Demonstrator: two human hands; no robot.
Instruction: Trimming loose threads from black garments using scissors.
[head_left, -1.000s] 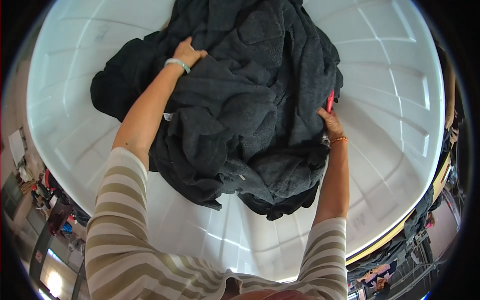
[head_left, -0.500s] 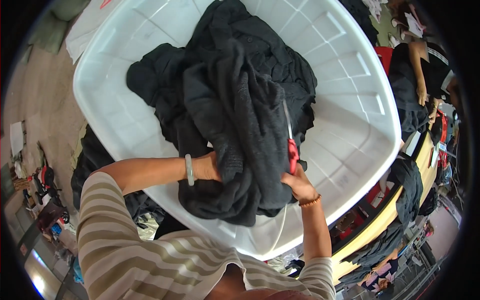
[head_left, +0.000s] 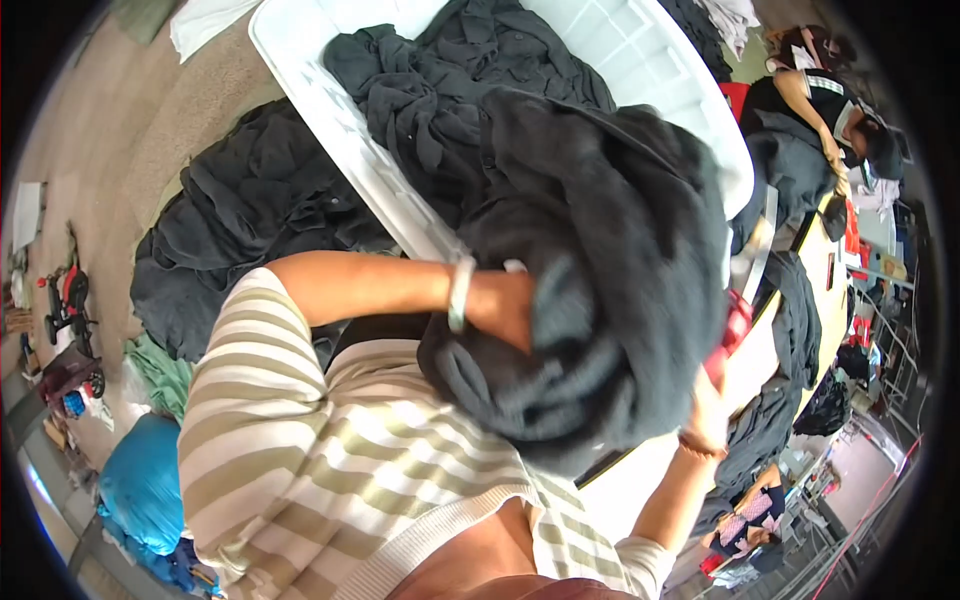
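Observation:
A bulky black garment (head_left: 630,260), blurred in places, hangs in front of my striped top, over the near rim of the white plastic tub (head_left: 350,165). My left hand (head_left: 503,305), with a pale bangle at the wrist, grips it at the left; the fingertips are hidden in its folds. My right hand (head_left: 708,410) is closed round the red handles of a pair of scissors (head_left: 737,325), their metal blades pointing up and away beside the garment. Whether that hand also pinches cloth I cannot tell. More black clothing (head_left: 525,45) lies in the tub.
Left of the tub a heap of black clothes (head_left: 250,210) lies on the floor. A blue bundle (head_left: 145,480) and green cloth (head_left: 160,370) are at lower left. On the right, black garments drape over a pale wooden table (head_left: 822,280). Two people (head_left: 800,110) work beyond it.
Both hands have lifted the black garment out of the tub, toward my body and to the right. The tub now sits higher in view, and the heap at left shows more.

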